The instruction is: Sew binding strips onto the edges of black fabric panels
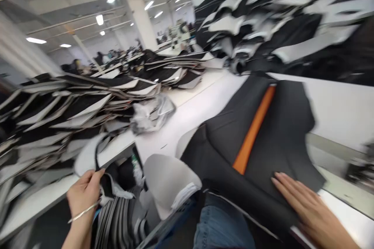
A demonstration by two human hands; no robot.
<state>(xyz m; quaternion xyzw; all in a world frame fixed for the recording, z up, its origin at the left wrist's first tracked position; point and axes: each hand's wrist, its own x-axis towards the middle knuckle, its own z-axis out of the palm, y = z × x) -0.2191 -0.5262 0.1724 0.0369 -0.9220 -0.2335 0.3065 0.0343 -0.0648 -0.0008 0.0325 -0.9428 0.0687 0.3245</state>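
Observation:
My right hand [309,206] lies flat, fingers stretched, on a large black padded fabric panel [280,140]. An orange strip [254,132] runs lengthwise down this panel, which drapes over the near table edge above my lap. At the lower left, my left hand [86,190] pinches a light grey fabric piece with a black edge [97,153]. Below and beside that hand stands a row of grey and black cut pieces [115,221] in a bin. A pale grey curved piece [169,179] lies between the bin and the black panel.
Tall stacks of black and grey cut pieces [73,105] line the left table. Crumpled clear plastic [153,114] sits beside them on the white tabletop [187,120]. More piled pieces [280,27] rise at the back right. Part of a blurred machine [362,169] shows at the right edge.

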